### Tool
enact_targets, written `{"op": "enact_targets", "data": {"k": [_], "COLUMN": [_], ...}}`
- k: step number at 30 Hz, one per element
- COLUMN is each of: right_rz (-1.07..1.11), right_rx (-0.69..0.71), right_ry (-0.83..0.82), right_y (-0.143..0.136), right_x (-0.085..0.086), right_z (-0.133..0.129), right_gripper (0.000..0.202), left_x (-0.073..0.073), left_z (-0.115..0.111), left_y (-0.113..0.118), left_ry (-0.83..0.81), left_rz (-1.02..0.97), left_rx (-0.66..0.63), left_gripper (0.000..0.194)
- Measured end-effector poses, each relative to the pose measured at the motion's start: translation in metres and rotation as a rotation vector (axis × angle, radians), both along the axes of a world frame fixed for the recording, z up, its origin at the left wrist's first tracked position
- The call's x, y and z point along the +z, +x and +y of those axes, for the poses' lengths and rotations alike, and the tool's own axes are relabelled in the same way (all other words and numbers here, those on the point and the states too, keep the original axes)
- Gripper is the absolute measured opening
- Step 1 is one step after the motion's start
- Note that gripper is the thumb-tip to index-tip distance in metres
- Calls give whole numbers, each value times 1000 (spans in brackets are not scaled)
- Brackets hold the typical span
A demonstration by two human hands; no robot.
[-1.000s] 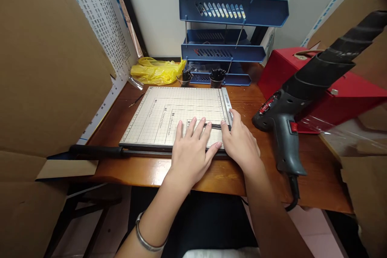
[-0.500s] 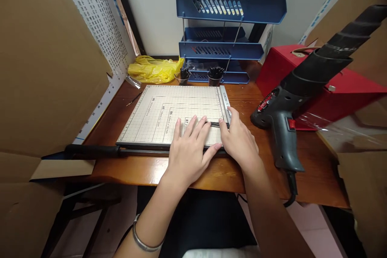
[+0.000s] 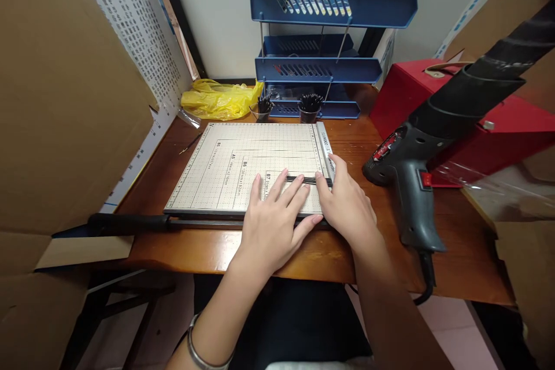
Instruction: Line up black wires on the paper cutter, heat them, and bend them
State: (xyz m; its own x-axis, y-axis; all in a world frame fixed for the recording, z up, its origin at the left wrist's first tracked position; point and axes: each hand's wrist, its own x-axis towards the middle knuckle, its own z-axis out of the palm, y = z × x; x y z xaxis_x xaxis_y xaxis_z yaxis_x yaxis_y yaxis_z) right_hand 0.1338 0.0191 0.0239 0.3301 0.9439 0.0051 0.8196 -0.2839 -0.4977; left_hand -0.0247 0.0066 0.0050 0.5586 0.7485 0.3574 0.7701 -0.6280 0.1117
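A bundle of thin black strands [image 3: 299, 179], like wires or tubing, lies across the gridded bed of a paper cutter [image 3: 195, 185]. Spread fingers of my left hand [image 3: 273, 219] rest flat on the bed, with fingertips on and beside the strands. At the right end of the bundle, the thumb of my right hand [image 3: 347, 202] presses the strands near the metal ruler edge [image 3: 324, 141]. Its other fingers lie along the outside of that edge. The cutter's black handle [image 3: 128, 222] is low along the near side, left of my hands.
A grey heat gun [image 3: 416, 185] stands at the right, before a red box [image 3: 468, 150]. Behind the cutter are two cups of black strands [image 3: 262, 108] [image 3: 309, 107], blue tiered trays [image 3: 318, 69] and a yellow plastic bag [image 3: 221, 99]. Cardboard [image 3: 65, 98] walls the left.
My left fingers have shifted slightly along the strands, showing more of the bundle. The right hand keeps its place on the cutter. The whole view has moved a little.
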Motion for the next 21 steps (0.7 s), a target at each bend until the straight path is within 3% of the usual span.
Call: {"op": "enact_targets", "data": {"k": [21], "right_rz": [-2], "right_rx": [4], "right_ry": [4], "right_y": [-1], "right_x": [-1], "right_z": [0], "right_gripper": [52], "left_x": [-2], "left_z": [0], "left_y": [4], "left_ry": [-2], "left_rz": [-51], "left_rx": [16], "left_gripper": [50]}}
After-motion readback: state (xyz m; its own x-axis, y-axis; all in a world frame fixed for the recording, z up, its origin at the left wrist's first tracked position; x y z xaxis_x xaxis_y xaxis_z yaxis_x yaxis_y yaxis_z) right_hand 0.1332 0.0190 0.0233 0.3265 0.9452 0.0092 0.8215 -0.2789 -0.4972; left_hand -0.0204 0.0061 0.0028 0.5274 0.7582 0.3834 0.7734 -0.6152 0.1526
